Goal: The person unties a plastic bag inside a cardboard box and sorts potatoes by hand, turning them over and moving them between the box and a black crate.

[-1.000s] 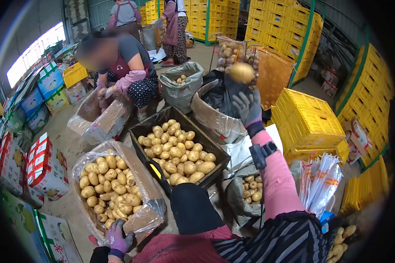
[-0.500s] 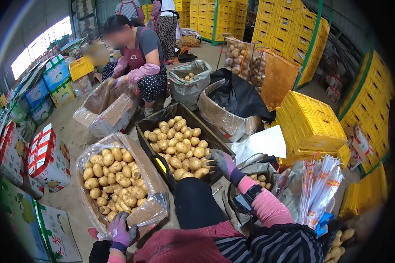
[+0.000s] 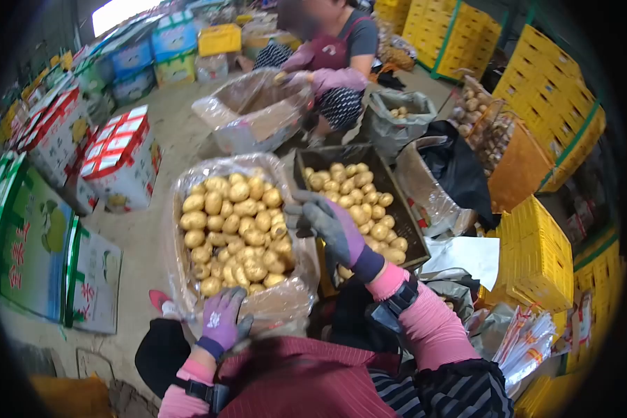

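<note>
An open box lined with clear plastic [image 3: 298, 282] is full of potatoes [image 3: 237, 223]. At its near edge my left hand [image 3: 222, 322], in a purple and grey glove, rests with fingers apart and nothing held. My right hand [image 3: 331, 226], gloved alike, is raised between this box and a dark crate [image 3: 419, 244], its fingers stretched toward the potatoes in the box. No object shows in it. More potatoes [image 3: 359, 198] lie in the dark crate, partly hidden behind my right hand.
A crouching person [image 3: 338, 63] holds the rim of another plastic-lined box [image 3: 223, 118] ahead. A grey sack [image 3: 397, 132] and yellow crates [image 3: 536, 258] are to the right. Red-taped cartons [image 3: 122, 164] and green-edged cartons [image 3: 31, 240] stand at left.
The view has turned left, shifting everything to the right. My right hand has left the dark crate's near right side and moved toward the lined box. My left hand stays at the box's near edge.
</note>
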Demonstrator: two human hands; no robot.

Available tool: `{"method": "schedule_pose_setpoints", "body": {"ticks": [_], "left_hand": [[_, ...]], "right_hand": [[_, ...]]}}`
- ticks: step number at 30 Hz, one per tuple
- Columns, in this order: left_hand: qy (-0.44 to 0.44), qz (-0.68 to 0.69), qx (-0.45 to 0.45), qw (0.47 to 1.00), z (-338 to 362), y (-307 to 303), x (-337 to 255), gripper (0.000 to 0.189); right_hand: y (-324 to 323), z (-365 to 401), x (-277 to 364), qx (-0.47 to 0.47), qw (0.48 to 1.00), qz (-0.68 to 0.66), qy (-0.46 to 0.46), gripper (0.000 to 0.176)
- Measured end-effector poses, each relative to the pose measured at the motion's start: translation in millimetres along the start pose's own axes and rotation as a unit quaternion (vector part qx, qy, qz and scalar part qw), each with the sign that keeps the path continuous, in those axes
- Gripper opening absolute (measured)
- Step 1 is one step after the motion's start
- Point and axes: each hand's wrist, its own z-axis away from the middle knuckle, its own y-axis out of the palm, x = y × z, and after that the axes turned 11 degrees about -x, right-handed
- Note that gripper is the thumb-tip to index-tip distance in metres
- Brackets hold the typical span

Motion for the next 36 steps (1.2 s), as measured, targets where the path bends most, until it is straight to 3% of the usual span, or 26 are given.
{"method": "schedule_pose_setpoints", "body": {"ticks": [7,8,9,13,15,19,21,23,24,25,26,27,29,33,36], "left_hand": [[0.019,0.166,-0.015,0.986,1,-4,24,0.049],[-0.039,0.268,-0.060,0.961,5,-3,26,0.045],[-0.049,0.262,-0.051,0.962,5,-7,32,0.045],[-0.385,0.305,-0.077,0.868,-49,-47,57,0.040],[-0.337,0.320,-0.110,0.879,-76,-45,85,0.039],[-0.331,0.327,-0.042,0.884,-123,-14,124,0.043],[-0.329,0.470,0.048,0.817,-135,12,142,0.042],[-0.285,0.424,0.123,0.851,-150,50,154,0.040],[-0.216,0.290,0.176,0.916,-153,71,156,0.043],[-0.228,0.209,0.213,0.927,-148,120,190,0.051],[-0.289,0.135,0.245,0.916,-159,134,174,0.066],[-0.288,0.136,0.248,0.915,-169,142,163,0.066],[-0.372,0.017,0.203,0.906,-188,144,145,0.094],[-0.342,-0.050,0.258,0.902,-205,110,125,0.087],[-0.254,-0.134,0.280,0.916,-200,89,119,0.074]], "right_hand": [[50,-45,-57,0.016,0.997,-0.074,0.018,0.052],[47,-50,-73,0.004,0.996,-0.084,0.030,0.053],[41,-54,-90,-0.008,0.995,-0.098,0.032,0.053],[19,-76,-122,-0.117,0.987,-0.084,0.068,0.054],[13,-85,-117,-0.110,0.989,-0.073,0.070,0.053],[3,-90,-123,-0.085,0.992,-0.024,0.086,0.054],[3,-92,-125,-0.086,0.993,-0.015,0.083,0.053],[1,-92,-123,-0.090,0.992,0.013,0.084,0.051],[1,-91,-122,-0.094,0.992,0.013,0.086,0.051],[3,-90,-120,-0.096,0.991,0.009,0.087,0.047],[3,-90,-120,-0.098,0.991,0.005,0.088,0.043],[3,-89,-121,-0.100,0.991,0.005,0.090,0.043],[3,-89,-122,-0.099,0.991,0.016,0.085,0.042],[5,-90,-119,-0.102,0.992,0.031,0.067,0.040],[5,-87,-118,-0.108,0.990,0.036,0.083,0.039]]}}
